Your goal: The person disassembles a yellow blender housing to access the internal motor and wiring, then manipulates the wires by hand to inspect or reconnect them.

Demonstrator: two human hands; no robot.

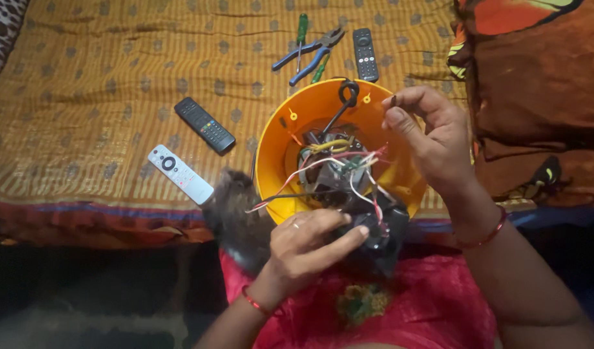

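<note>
Orange appliance housing [297,116] open at frame centre, wiring [339,165] exposed. Left hand [310,249] clamped on black base [374,236] at lower rim; right hand [432,132] pinching small dark screw [393,101]. Best kept steady, wires clear. Pliers [310,53] above.

Bed [116,58] under a mustard patterned cover, brown-and-orange pillow [536,97] at right, dark floor [83,291] below, dim warm light.
</note>
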